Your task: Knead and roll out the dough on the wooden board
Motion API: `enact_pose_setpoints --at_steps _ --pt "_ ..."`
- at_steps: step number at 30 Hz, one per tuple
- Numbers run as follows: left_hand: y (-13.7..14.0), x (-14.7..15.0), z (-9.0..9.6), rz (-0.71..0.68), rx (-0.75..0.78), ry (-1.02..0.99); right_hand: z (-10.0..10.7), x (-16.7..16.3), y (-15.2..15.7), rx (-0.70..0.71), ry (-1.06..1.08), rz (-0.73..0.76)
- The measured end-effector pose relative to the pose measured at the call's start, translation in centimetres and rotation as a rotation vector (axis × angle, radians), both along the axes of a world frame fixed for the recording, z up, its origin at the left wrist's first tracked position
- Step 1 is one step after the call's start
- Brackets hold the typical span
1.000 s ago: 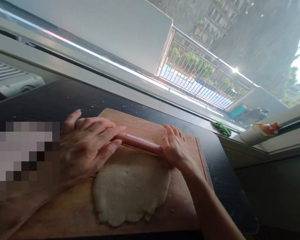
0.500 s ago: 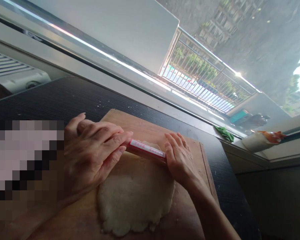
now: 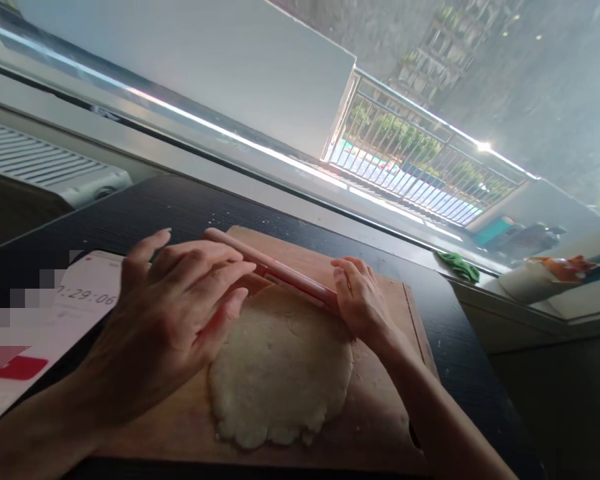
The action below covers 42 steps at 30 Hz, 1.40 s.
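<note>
A rolling pin (image 3: 295,277) with red on it lies slanting along the far edge of a flattened sheet of dough (image 3: 283,367). My left hand (image 3: 180,313) is at the pin's left part, fingers stretched and thumb apart; whether the fingertips touch the pin I cannot tell. The pin's left end sticks out beyond these fingers. My right hand (image 3: 363,300) has its fingers curled over the pin's right end, which is hidden beneath them. Under the dough is a wooden board (image 3: 380,373). The dough's near edge is uneven and lumpy.
A phone (image 3: 87,293) showing a timer lies left of my left hand, partly pixelated. The board stands on a dark table (image 3: 180,200) by a window. On the sill are a green cloth (image 3: 457,265) and a pale container (image 3: 527,280). A radiator (image 3: 45,160) stands at the left.
The rolling pin has turned, its printed label mostly out of sight, and its left end now shows. My left hand's fingers have loosened and spread. The view has shifted, revealing more of the phone.
</note>
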State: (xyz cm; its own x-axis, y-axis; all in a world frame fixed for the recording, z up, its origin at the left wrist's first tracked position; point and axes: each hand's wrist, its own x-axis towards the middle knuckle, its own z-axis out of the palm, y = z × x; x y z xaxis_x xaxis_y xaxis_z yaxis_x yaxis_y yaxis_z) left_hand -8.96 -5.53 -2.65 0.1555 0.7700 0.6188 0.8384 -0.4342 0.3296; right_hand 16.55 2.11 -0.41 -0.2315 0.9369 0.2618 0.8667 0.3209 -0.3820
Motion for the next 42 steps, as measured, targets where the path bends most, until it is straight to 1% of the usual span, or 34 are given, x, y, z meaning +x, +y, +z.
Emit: enact_pose_setpoints --at_steps 1,3,4,6,8,10,12,14,16,18,20,22,24,26,27,28,29,31,33,36,39,41,42 --pt "0.8 0.1 1.0 -0.049 -0.022 0.046 0.3 0.2 -0.4 0.001 0.030 0.049" --pt "1.6 0.8 2.0 -0.123 -0.116 0.117 0.8 0.8 -1.7 -0.045 0.060 0.168" --pt "1.8 1.3 2.1 -0.123 -0.156 0.149 1.1 1.2 -2.5 -0.084 0.059 0.218" --pt "2.2 2.7 1.8 -0.052 -0.207 0.217 1.5 2.0 -3.7 -0.169 0.032 0.280" --pt "2.9 4.3 1.5 0.048 -0.249 0.296 1.7 3.0 -4.3 -0.221 -0.003 0.295" --pt "4.1 5.7 1.6 0.127 -0.305 0.344 1.8 4.3 -4.4 -0.227 -0.038 0.300" --pt "5.4 6.6 2.1 0.172 -0.380 0.357 1.5 5.9 -4.3 -0.175 -0.082 0.272" --pt "6.7 6.9 2.6 0.175 -0.502 0.357 0.9 7.5 -4.4 -0.099 -0.120 0.187" --pt "7.6 6.9 3.0 0.127 -0.610 0.359 0.1 8.8 -4.6 -0.038 -0.136 0.079" --pt "8.2 6.9 3.3 0.037 -0.658 0.347 -0.7 9.3 -4.8 0.010 -0.141 -0.007" --pt "8.5 7.1 3.7 -0.050 -0.693 0.307 -1.3 9.3 -5.1 0.054 -0.146 -0.055" --pt "8.6 7.5 4.0 -0.135 -0.778 0.246 -1.7 9.1 -5.2 0.086 -0.146 -0.070" --pt "8.5 7.8 4.6 -0.253 -0.918 0.159 -1.8 8.9 -5.3 0.105 -0.136 -0.075" --pt "8.4 7.8 5.2 -0.373 -1.070 0.024 -1.9 8.9 -5.2 0.115 -0.129 -0.083" --pt "8.3 7.7 5.4 -0.411 -1.123 -0.058 -1.9 8.9 -5.2 0.116 -0.129 -0.086" --pt "8.2 7.5 5.7 -0.424 -1.143 -0.137 -1.9 9.0 -5.2 0.115 -0.130 -0.085" --pt "8.1 7.3 5.8 -0.410 -1.127 -0.198 -1.9 9.0 -5.2 0.112 -0.131 -0.083" --pt "7.7 6.6 5.6 -0.331 -1.017 -0.226 -2.0 9.1 -5.3 0.110 -0.130 -0.081" --pt "6.9 5.8 4.9 -0.227 -0.838 -0.151 -2.0 9.1 -5.3 0.111 -0.126 -0.084" --pt "4.7 3.9 3.7 -0.122 -0.549 -0.029 -2.1 9.1 -5.2 0.110 -0.128 -0.072" --pt "2.0 0.6 2.8 -0.025 -0.314 0.052 -2.4 9.4 -5.1 0.108 -0.132 -0.061" --pt "0.4 -2.3 2.3 0.083 -0.186 0.137 -2.6 9.6 -5.1 0.106 -0.135 -0.060" --pt "-0.2 -3.8 2.0 0.168 -0.153 0.171 -2.7 9.7 -5.1 0.109 -0.136 -0.064"
